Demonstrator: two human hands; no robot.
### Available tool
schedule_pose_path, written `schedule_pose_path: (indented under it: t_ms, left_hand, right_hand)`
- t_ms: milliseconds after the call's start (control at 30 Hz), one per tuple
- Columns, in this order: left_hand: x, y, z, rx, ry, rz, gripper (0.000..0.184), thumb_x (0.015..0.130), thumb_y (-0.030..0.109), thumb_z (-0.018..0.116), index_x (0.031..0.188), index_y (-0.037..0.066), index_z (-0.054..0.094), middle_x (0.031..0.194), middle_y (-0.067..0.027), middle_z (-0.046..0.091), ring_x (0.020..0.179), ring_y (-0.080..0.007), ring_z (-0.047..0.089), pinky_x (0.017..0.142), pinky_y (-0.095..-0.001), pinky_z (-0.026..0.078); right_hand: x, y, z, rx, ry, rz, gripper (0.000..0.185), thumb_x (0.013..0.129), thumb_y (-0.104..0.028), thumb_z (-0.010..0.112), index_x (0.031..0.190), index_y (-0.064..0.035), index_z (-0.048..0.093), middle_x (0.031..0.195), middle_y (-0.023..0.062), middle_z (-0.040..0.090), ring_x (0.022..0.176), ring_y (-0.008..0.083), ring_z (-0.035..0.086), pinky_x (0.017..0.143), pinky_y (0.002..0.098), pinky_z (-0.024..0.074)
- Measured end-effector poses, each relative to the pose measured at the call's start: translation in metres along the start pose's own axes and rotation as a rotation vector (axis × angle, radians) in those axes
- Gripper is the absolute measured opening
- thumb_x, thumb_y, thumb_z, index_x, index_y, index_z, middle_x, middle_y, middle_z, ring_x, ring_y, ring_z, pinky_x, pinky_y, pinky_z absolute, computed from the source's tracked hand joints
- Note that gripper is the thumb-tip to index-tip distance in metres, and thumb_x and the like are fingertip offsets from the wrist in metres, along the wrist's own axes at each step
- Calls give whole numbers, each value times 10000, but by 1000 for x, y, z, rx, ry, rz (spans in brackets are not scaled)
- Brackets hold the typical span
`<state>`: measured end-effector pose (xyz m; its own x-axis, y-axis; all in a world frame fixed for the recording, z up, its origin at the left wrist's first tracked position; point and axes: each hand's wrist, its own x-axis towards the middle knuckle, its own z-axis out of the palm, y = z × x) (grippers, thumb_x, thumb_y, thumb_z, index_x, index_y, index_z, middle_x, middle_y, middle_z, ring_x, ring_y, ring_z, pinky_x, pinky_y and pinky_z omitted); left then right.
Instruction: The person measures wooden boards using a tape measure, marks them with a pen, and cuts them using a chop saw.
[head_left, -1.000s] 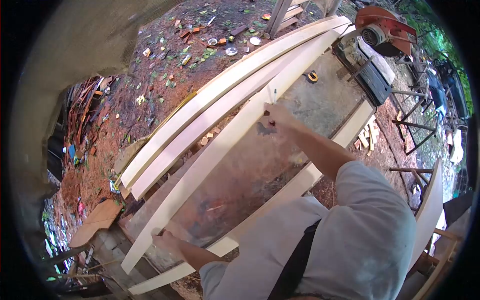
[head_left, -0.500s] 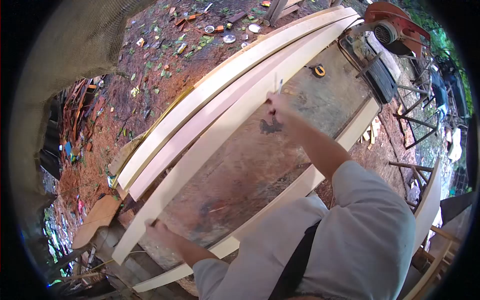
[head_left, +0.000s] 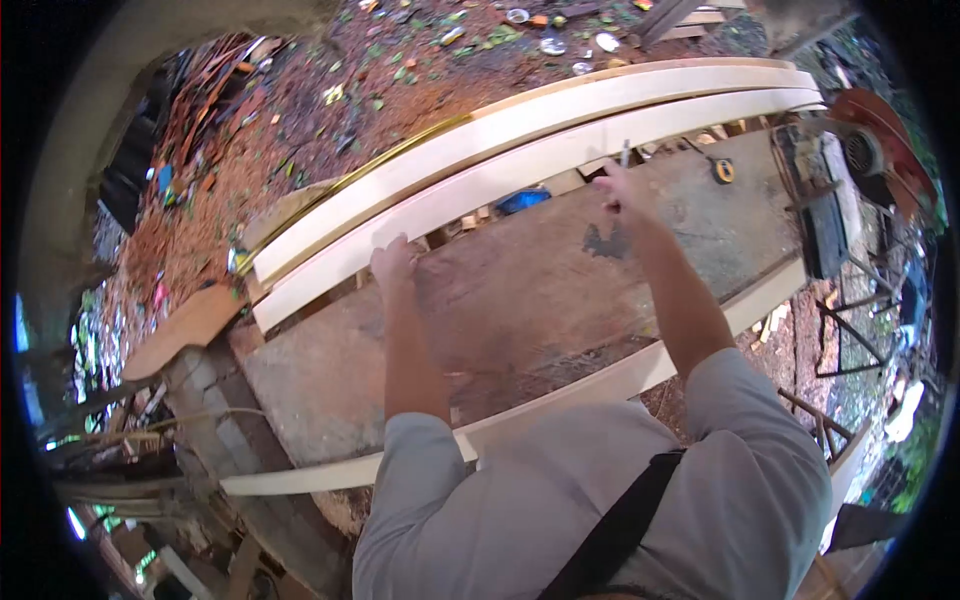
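Note:
Several long, pale curved boards lie side by side along the far edge of the worktable (head_left: 540,270). At the near edge of the closest board (head_left: 480,180), my left hand (head_left: 396,258) is closed with its fingertips on the wood. Farther right, my right hand (head_left: 622,194) is closed around a thin pen (head_left: 625,153), which points up in front of that board. Its fingers are slightly blurred, and whether they touch the board is unclear.
A yellow and black tape measure (head_left: 723,171) lies on the table's right part. Beyond it stands a red machine (head_left: 890,150). Another pale board (head_left: 600,385) runs along the near edge. A blue object (head_left: 524,201) shows beneath the boards. Debris covers the ground behind.
The board between my hands has moved away from me, against the other boards. My left hand has moved up and right, nearer my right hand. The view has shifted and turned.

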<state>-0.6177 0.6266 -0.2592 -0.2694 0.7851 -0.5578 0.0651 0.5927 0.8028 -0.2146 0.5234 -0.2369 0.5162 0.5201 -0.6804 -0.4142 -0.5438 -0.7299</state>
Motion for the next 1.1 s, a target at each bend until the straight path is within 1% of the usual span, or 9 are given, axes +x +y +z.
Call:
schedule_pose_path:
  t_ms: [200, 400, 600, 667, 700, 833, 933, 1033, 1100]
  left_hand:
    - [30, -9, -14, -339, -11, -165, 264, 949, 82, 528, 1157, -75, 490, 1215, -272, 532, 1016, -361, 626, 775, -407, 584]
    - [52, -29, 4, -362, -186, -54, 145, 954, 82, 521, 1008, -51, 500, 928, -226, 651, 699, -274, 673, 560, -342, 562]
    - [-7, 22, 45, 360, -325, 173, 277, 933, 217, 606, 838, -39, 559, 705, -179, 652, 568, -224, 635, 492, -355, 495]
    - [-35, -10, 48, 658, -229, 773, 329, 918, 276, 606, 850, -46, 625, 695, -176, 645, 561, -218, 621, 536, -403, 482]
    - [-73, -16, 50, 704, -212, 801, 324, 884, 297, 615, 880, -23, 671, 702, -167, 640, 576, -242, 611, 582, -437, 472]
    - [-168, -126, 15, 586, -749, 775, 212, 812, 174, 695, 806, -35, 656, 654, -187, 618, 575, -295, 599, 587, -394, 487]
    - [-248, -142, -21, 653, -1009, 436, 304, 775, 245, 753, 905, -19, 675, 790, -174, 661, 719, -342, 639, 694, -413, 519]
    - [-266, -181, -48, 701, -1112, 574, 433, 721, 335, 795, 969, 0, 679, 995, -153, 645, 949, -351, 622, 817, -450, 507]
    - [-270, -188, -56, 866, -1080, 988, 533, 673, 398, 807, 1020, 14, 678, 1133, -151, 585, 1104, -357, 551, 912, -481, 473]
  right_hand:
    - [48, 2, -3, 105, -34, 0, 417, 957, -390, 603, 1168, -32, 564, 1059, 112, 660, 496, 78, 357, 501, 304, 442]
    - [50, -34, -2, 240, -20, 156, 400, 977, -402, 572, 1163, -48, 541, 1006, 43, 580, 477, 55, 324, 473, 275, 414]
    - [-7, 22, -33, -172, -187, -167, 352, 974, -417, 560, 1080, -88, 626, 733, 18, 565, 499, 82, 423, 425, 259, 390]
    - [-57, 57, -56, -315, -241, -263, 368, 978, -425, 545, 1051, -87, 670, 699, 20, 574, 531, 100, 498, 450, 273, 410]
    - [-85, 73, -72, -334, -289, -245, 388, 980, -431, 539, 1035, -78, 692, 686, 24, 582, 550, 107, 531, 465, 283, 417]
    - [-158, 128, -147, -467, -6, -163, 443, 976, -437, 536, 997, -26, 699, 634, 72, 602, 568, 172, 569, 521, 341, 451]
    - [-192, 148, -194, -701, 575, -518, 389, 986, -374, 518, 998, -19, 676, 808, 207, 672, 803, 344, 687, 701, 425, 515]
    - [-228, 158, -211, -499, 709, -508, 296, 960, -299, 550, 1055, -43, 666, 792, 206, 678, 824, 376, 686, 722, 434, 514]
    - [-240, 168, -218, -531, 677, -443, 304, 889, -260, 627, 1125, -70, 643, 864, 205, 688, 852, 381, 676, 771, 452, 517]
